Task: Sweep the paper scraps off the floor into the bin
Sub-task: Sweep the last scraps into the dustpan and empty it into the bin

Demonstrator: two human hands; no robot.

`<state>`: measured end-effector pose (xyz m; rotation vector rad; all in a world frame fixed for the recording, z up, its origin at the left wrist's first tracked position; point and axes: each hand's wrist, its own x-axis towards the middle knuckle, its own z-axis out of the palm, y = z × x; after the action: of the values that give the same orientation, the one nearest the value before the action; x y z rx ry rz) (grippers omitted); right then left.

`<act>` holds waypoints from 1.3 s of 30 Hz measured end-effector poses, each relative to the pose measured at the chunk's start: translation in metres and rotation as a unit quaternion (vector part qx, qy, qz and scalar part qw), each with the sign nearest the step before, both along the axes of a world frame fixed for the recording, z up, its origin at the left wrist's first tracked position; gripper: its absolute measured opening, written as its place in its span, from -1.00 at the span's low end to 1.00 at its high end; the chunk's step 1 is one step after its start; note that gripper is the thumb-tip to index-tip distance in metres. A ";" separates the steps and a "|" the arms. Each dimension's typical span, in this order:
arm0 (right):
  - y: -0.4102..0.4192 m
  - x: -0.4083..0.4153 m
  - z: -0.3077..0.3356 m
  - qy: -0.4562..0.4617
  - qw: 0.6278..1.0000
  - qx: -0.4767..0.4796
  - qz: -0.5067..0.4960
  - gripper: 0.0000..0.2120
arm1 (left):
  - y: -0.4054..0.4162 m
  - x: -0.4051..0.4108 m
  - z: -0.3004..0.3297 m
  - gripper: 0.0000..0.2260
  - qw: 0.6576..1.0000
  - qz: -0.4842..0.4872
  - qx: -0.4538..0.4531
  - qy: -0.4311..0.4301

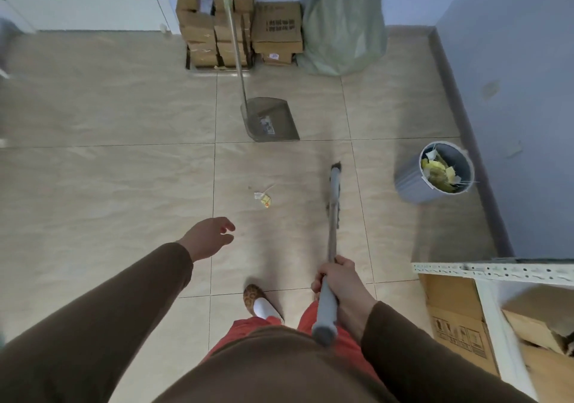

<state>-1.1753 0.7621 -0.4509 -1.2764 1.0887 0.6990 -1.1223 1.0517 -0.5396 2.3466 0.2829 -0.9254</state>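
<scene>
A beige tiled floor [108,107] fills the view, met by pale blue walls at the top and right. Against the far wall a green sack [341,23] slumps beside stacked cardboard boxes [242,29]. At lower right a white metal shelf [497,272] holds more cartons. A person in brown sleeves and red trousers stands at the bottom edge, one patterned slipper [253,297] forward. A long-handled dustpan [270,119] stands on the tiles just in front of the boxes, its handle rising toward them and a few scraps lying in its pan. Near the right wall, a grey bin [413,182] tilts toward the camera, holding yellow and white paper. The broom [333,210] runs from the lower centre up the tiles, its head down on the floor between the dustpan and the bin. The right hand [341,281] has its grip wrapped around the broom's grey handle. The left hand [208,236] hangs above the floor, fingers spread and loosely curved, holding nothing. A small paper scrap [264,199], white and yellow, lies on the tiles just beyond the left hand, left of the broom head and well apart from the bin.
</scene>
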 end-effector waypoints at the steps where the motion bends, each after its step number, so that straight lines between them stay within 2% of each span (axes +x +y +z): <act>1: 0.010 0.002 -0.007 0.013 1.000 -0.020 0.005 -0.62 | 0.008 -0.007 -0.001 -0.77 1.000 0.010 0.002 0.000; 4: 0.047 0.012 -0.033 0.046 0.998 -0.018 -0.026 -0.62 | 0.029 -0.027 -0.003 -0.77 0.999 0.045 0.008 0.002; 7: 0.089 0.022 -0.037 0.067 0.993 0.064 -0.079 -0.69 | 0.047 -0.042 -0.006 -0.78 0.997 0.071 0.013 -0.001; 9: 0.108 0.025 -0.032 0.069 0.989 0.113 -0.070 -0.73 | 0.058 -0.050 -0.007 -0.80 0.997 0.081 0.014 0.002; 15: 0.105 0.047 -0.028 0.074 0.964 0.246 -0.071 -0.96 | 0.083 -0.057 -0.006 -0.78 0.996 0.088 0.023 0.011; 19: 0.075 0.053 -0.002 0.100 0.955 0.274 -0.063 -0.77 | 0.096 -0.053 -0.004 -0.77 0.994 0.108 0.020 -0.005; 22: 0.048 0.048 0.032 0.114 0.963 0.243 0.006 -0.79 | 0.107 -0.055 -0.005 -0.78 0.992 0.124 0.015 -0.007; 24: 0.039 0.042 0.049 0.113 0.964 0.232 0.071 -0.93 | 0.115 -0.059 -0.007 -0.79 0.991 0.136 0.014 -0.007; 27: 0.044 0.036 0.056 0.123 0.951 0.234 0.161 -0.66 | 0.125 -0.066 -0.011 -0.80 0.987 0.162 0.021 -0.006; 29: 0.066 0.040 0.052 0.140 0.935 0.240 0.222 -0.64 | 0.130 -0.068 -0.011 -0.80 0.984 0.173 0.032 -0.012; 33: 0.146 0.055 0.005 0.212 0.889 0.294 0.279 -0.85 | 0.145 -0.066 -0.004 -0.80 0.977 0.208 0.045 -0.023; 36: 0.209 0.065 -0.044 0.221 0.874 0.298 0.313 -0.83 | 0.160 -0.067 -0.002 -0.76 0.970 0.239 0.045 -0.007; 39: 0.235 0.085 -0.077 0.239 0.856 0.299 0.347 -0.89 | 0.163 -0.068 -0.002 -0.77 0.967 0.247 0.061 -0.008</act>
<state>-1.0901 0.9976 -0.5279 -0.9340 0.6554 1.8267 -1.1898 1.2150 -0.5416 2.2286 0.8933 -0.6551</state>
